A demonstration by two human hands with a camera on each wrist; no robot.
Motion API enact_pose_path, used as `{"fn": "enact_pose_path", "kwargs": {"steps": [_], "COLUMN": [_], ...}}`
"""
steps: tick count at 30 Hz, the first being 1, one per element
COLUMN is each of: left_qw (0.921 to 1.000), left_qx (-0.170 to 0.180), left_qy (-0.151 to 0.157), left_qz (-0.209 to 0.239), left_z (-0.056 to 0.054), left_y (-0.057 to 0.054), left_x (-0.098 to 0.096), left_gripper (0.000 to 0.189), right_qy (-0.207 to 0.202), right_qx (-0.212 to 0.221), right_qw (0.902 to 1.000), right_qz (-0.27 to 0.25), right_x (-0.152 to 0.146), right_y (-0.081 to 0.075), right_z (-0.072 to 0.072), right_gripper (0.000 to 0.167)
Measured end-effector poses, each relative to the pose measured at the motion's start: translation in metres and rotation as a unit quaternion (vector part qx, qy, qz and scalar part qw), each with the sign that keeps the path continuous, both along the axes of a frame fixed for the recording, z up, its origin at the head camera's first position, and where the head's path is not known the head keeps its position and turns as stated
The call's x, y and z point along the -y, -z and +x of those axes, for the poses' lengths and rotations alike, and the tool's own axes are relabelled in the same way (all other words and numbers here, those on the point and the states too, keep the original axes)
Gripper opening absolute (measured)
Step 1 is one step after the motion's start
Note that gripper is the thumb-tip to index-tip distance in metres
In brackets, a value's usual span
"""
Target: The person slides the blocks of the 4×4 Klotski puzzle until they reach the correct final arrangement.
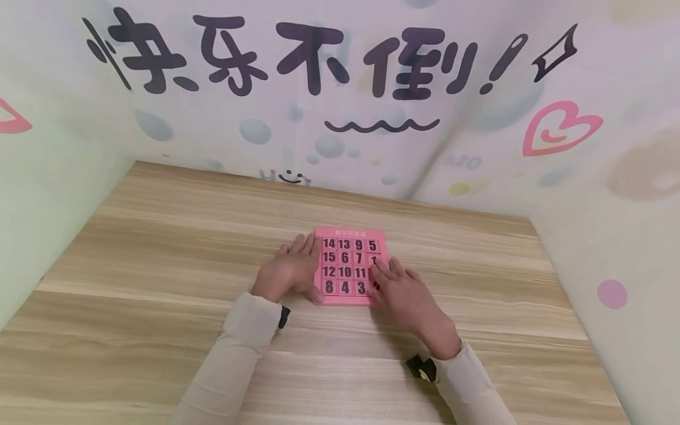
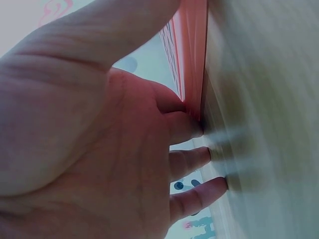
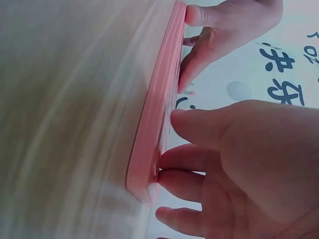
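A pink sliding number puzzle [image 1: 349, 300] lies flat on the wooden table, its square tiles printed with dark numbers. The top row reads 14, 13, 9, 5. My left hand [image 1: 289, 270] rests along its left side, thumb at the near left corner, other fingers extended; in the left wrist view some fingertips [image 2: 202, 155] touch the tabletop. My right hand [image 1: 406, 295] lies over the puzzle's right edge, with fingertips on the right column near the tile marked 1. It hides the tiles below that one. In the right wrist view its thumb [image 3: 199, 124] is also over the tile face.
The wood-grain table [image 1: 175, 236] surrounds the puzzle. Behind it stands a pale printed backdrop [image 1: 297, 136] with large dark characters, and more pale panels rise at both sides. Black straps [image 1: 421, 367] sit at both wrists, by the light sleeves [image 1: 473, 389].
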State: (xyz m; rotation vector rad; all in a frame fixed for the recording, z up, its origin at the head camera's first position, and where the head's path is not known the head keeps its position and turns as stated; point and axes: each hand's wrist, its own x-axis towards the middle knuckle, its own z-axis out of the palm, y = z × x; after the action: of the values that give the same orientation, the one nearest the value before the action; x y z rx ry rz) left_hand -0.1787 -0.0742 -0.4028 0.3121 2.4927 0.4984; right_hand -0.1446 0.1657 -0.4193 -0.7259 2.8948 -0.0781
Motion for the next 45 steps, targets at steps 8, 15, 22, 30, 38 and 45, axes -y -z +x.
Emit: {"fn": "enact_pose_path", "kwargs": {"steps": [8,15,22,30,38,45], "left_qw": [1.0,1.0,0.9999,1.0,1.0,1.0], "left_qx": [0.003,0.003,0.002,0.0,0.001,0.003], "left_qy": [0.001,0.001,0.007,0.004,0.003,-0.001], "left_qz": [-0.001,-0.004,-0.012,-0.008,-0.008,-0.005], "left_z": [0.0,0.001,0.0,-0.001,-0.001,0.0], "left_y": [0.0,-0.001,-0.001,0.002,0.001,0.0], "left_x": [0.0,0.0,0.001,0.001,0.001,0.0], "left_gripper": [0.123,0.122,0.121,0.121,0.121,0.121], "right_qy": [-0.004,-0.013,-0.016,-0.018,-0.027,-0.039], "right_qx": [0.005,0.008,0.014,0.015,0.017,0.005], "right_qw": [1.0,0.9998,0.9997,0.9997,0.9995,0.9992], "right_qz": [0.002,0.01,0.014,0.012,0.008,0.009], "right_x": [0.001,0.001,0.001,0.001,0.001,0.0], "right_y": [-0.006,-0.01,-0.013,-0.015,-0.018,-0.018], "right_z": [0.005,0.007,0.01,0.012,0.012,0.012], "right_gripper": [0.053,0.052,0.051,0.049,0.046,0.039]}}
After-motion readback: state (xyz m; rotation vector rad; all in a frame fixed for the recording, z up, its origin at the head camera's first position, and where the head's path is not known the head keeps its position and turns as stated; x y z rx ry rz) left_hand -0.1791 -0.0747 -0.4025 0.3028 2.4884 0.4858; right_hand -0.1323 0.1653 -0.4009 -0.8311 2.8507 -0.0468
